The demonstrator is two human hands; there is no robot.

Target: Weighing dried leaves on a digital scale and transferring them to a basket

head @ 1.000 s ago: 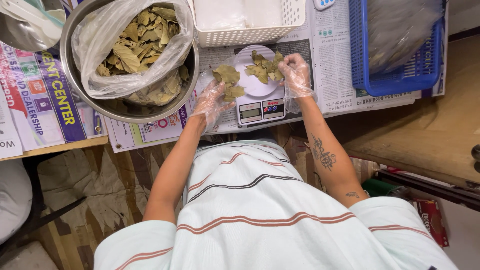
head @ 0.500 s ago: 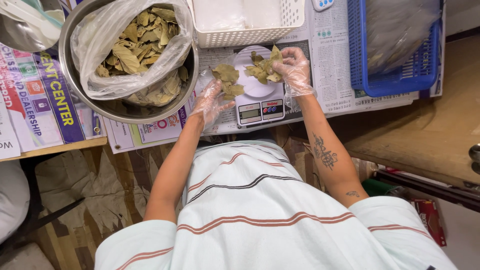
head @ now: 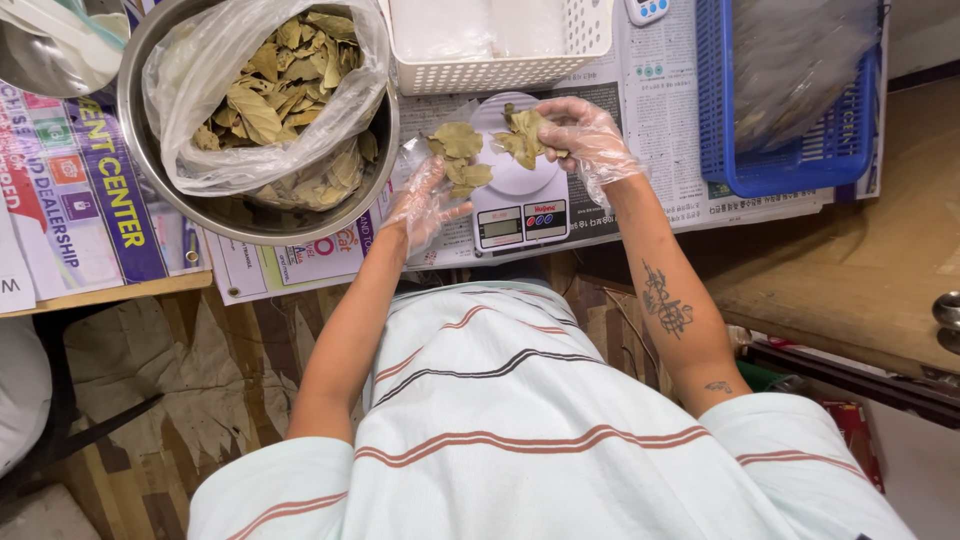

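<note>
Over the white scale [head: 520, 195], gloved hands with dried leaves [head: 522, 135].

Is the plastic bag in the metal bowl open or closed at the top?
Open. The plastic bag gapes wide inside the metal bowl, its rim pushed outward, and the dried leaves inside lie uncovered.
</note>
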